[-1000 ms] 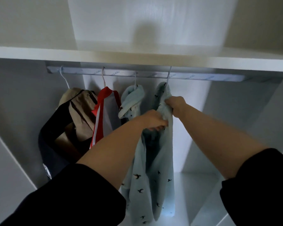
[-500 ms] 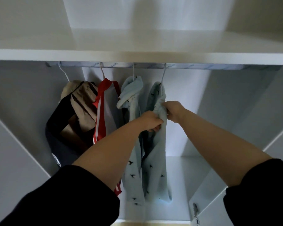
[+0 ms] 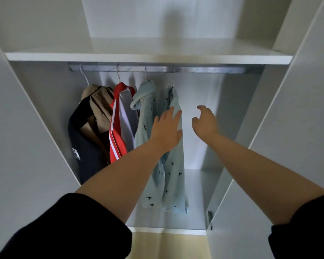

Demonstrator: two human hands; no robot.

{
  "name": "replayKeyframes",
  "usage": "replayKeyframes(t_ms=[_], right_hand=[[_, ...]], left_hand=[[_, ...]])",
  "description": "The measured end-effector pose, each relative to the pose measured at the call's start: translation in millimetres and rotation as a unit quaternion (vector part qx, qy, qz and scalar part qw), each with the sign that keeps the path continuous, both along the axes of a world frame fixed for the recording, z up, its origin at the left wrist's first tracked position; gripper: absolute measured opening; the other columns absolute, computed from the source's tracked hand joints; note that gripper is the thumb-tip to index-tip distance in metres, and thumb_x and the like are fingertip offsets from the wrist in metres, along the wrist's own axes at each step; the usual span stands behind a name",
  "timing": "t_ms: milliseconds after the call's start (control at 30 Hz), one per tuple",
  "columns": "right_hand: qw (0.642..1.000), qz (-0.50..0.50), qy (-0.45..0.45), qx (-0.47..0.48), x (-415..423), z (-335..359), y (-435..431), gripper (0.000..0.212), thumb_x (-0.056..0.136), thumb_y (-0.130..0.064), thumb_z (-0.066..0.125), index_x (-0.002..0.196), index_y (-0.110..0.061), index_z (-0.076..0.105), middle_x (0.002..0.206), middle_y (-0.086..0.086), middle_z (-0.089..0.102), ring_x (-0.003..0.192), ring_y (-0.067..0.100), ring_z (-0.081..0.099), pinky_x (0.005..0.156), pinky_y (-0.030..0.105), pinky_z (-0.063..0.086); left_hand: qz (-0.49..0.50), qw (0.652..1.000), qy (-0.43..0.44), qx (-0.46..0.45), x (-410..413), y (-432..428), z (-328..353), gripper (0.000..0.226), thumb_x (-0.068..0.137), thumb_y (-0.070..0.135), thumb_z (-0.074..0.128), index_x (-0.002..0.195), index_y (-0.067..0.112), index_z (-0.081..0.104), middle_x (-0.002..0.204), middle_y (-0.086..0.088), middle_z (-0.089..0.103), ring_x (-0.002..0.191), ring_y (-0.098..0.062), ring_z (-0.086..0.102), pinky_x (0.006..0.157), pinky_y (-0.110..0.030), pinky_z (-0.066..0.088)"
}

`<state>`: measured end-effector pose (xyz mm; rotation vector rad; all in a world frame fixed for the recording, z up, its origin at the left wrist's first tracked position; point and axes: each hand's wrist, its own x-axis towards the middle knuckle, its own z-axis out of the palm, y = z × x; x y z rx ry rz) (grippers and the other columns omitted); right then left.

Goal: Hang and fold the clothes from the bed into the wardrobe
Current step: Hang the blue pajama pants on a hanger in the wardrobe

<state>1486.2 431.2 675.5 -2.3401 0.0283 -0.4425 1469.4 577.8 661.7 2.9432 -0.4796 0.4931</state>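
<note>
Nearest the camera, 2 black sleeves frame the view, bare forearms reaching forward into the wardrobe. Left hand: grip released, fingers straight and spread, palm laid flat against the pale blue bird-print garment, probably to smooth it or steady its swing; it grasps nothing. Right hand: grip released too, fingers loosely curled around air, apart from the cloth and just to its right; it holds nothing. Judgement: this garment is hung and the step is at its end. The bird-print garment hangs from the rail as the rightmost of 4 items, its hem well above the wardrobe floor. Its hanger hook is too faint to make out clearly. Left of it, touching, a second pale blue garment with a scalloped edge; then a red and white striped garment; then a tan and navy garment bunched at the far left. All 4 are crowded to the left half of the rail, leaving the right half free for further hangers. Above the rail, a white shelf, likely the spot for folded pieces. The bed is not in view, so the amount of clothing left cannot be told.
</note>
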Motion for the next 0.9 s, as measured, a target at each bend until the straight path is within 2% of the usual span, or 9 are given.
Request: replayKeyframes(t_ms=[67,167,300,400,533,733,900], right_hand=[[0.995,-0.005,-0.036,-0.089,-27,6,-11,0.052,0.093,-0.013,0.048,0.142,-0.007,0.035,0.148,0.012,0.036,0.132,0.029,0.036,0.105,0.036,0.034],[0.979,-0.037,-0.034,-0.197,-71,15,-29,0.055,0.092,-0.017,0.050,0.143,-0.006,0.033,0.149,0.015,0.033,0.134,0.032,0.033,0.110,0.039,0.028],[0.964,-0.065,-0.040,-0.255,-146,25,-48,0.057,0.090,-0.016,0.050,0.143,-0.004,0.032,0.152,0.017,0.027,0.139,0.033,0.024,0.116,0.040,0.018],[0.959,-0.063,-0.042,-0.272,-214,27,-56,0.058,0.092,-0.015,0.049,0.144,-0.001,0.029,0.154,0.018,0.021,0.142,0.032,0.018,0.117,0.040,0.014],[0.968,-0.079,-0.026,-0.235,-305,24,-61,0.059,0.094,-0.017,0.049,0.147,-0.006,0.026,0.157,0.014,0.018,0.145,0.030,0.013,0.119,0.039,0.011],[0.968,-0.105,-0.027,-0.228,-425,15,-89,0.058,0.093,-0.015,0.052,0.146,-0.009,0.029,0.156,0.012,0.022,0.145,0.029,0.016,0.119,0.042,0.016],[0.957,-0.146,-0.015,-0.252,-514,11,-139,0.060,0.087,-0.010,0.051,0.144,-0.003,0.031,0.153,0.017,0.025,0.143,0.031,0.019,0.119,0.040,0.014]], left_hand=[[0.003,0.999,-0.019,0.037,-21,-9,5,0.071,0.097,0.040,0.041,0.152,0.021,0.001,0.160,-0.009,-0.001,0.146,-0.027,0.006,0.117,-0.051,0.014],[0.005,0.997,-0.033,0.071,-57,-21,14,0.072,0.097,0.042,0.039,0.152,0.021,-0.003,0.160,-0.009,-0.006,0.147,-0.028,-0.001,0.117,-0.052,0.008],[-0.010,0.995,-0.067,0.069,-118,-35,23,0.075,0.097,0.045,0.038,0.152,0.021,-0.006,0.160,-0.010,-0.009,0.147,-0.029,-0.006,0.116,-0.053,0.004],[-0.026,0.994,-0.081,0.070,-178,-43,26,0.076,0.097,0.046,0.037,0.151,0.021,-0.009,0.159,-0.010,-0.011,0.147,-0.029,-0.008,0.116,-0.053,0.002],[-0.058,0.993,-0.087,0.056,-263,-53,24,0.075,0.097,0.045,0.038,0.152,0.021,-0.008,0.159,-0.009,-0.012,0.147,-0.028,-0.009,0.116,-0.052,0.000],[-0.082,0.992,-0.076,0.062,-371,-86,14,0.078,0.097,0.044,0.040,0.151,0.010,-0.004,0.160,-0.010,-0.008,0.147,-0.028,-0.008,0.116,-0.051,0.001],[-0.154,0.986,-0.049,0.050,-443,-137,14,0.075,0.097,0.040,0.040,0.151,0.007,0.000,0.160,-0.010,-0.005,0.147,-0.027,-0.005,0.117,-0.047,0.002]])
